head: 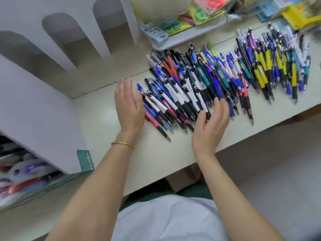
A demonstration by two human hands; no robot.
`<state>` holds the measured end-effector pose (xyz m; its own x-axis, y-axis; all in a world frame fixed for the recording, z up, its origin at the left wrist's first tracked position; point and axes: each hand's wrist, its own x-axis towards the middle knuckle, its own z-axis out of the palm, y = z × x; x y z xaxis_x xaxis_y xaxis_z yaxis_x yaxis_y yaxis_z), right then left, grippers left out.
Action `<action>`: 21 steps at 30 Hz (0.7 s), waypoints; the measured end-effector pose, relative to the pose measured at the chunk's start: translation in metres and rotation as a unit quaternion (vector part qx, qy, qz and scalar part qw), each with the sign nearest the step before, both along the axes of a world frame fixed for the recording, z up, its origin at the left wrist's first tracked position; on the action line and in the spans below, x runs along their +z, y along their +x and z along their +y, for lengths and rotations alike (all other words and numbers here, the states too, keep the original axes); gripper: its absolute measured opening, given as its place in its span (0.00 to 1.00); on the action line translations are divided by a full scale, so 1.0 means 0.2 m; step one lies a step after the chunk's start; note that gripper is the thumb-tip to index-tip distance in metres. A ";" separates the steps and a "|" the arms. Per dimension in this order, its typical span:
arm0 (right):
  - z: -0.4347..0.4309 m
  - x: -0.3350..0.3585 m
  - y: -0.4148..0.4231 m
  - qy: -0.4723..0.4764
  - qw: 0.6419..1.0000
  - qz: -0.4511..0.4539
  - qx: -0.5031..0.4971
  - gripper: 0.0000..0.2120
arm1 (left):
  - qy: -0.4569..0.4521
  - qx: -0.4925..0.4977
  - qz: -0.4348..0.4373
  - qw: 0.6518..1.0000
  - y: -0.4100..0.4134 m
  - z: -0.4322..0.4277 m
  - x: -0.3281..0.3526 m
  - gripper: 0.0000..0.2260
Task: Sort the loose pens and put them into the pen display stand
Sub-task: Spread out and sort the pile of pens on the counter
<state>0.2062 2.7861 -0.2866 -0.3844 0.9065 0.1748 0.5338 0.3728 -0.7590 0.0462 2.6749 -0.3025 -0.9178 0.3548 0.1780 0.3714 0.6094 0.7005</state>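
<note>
Stand [52,54] sitting at ten o'clock. I'm watching the left hand [129,105], fingers straight, bracing the nine o'clock edge of the pens [191,84] on the table [102,122]; the right hand [211,124], loosely open and holding nothing, is cupping five o'clock. Gathering, I'm judging; next calls for pinching out matching pens.

Soft, even indoor light fell from above on the pale table [97,129], leaving a faint sheen and only weak shadows under the pens [199,87]. The arched slots of the display stand [34,105] lay in shade, their edges jagged. Blur smeared the packets [298,16] at upper right and the lower-left corner; wide-angle distortion bowed the table's edge.
</note>
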 end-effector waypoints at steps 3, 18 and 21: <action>-0.13 -0.06 0.02 -0.062 0.992 0.030 -0.104 0.23 | -0.047 -0.083 -0.037 0.995 -0.14 0.01 0.00 0.25; -0.25 -0.13 -0.36 -0.055 0.955 0.175 -0.232 0.23 | 0.148 -0.123 -0.170 0.967 -0.10 0.17 0.03 0.21; -0.20 -0.16 -0.31 -0.009 0.961 0.139 -0.240 0.21 | 0.157 -0.070 -0.177 0.969 -0.23 0.23 0.04 0.21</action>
<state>0.1434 2.7461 -0.3181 0.1373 0.9717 0.1921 0.4162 0.1194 -0.9014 0.0005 2.7203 -0.2954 -0.8878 0.4597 -0.0209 0.1369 0.3073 0.9417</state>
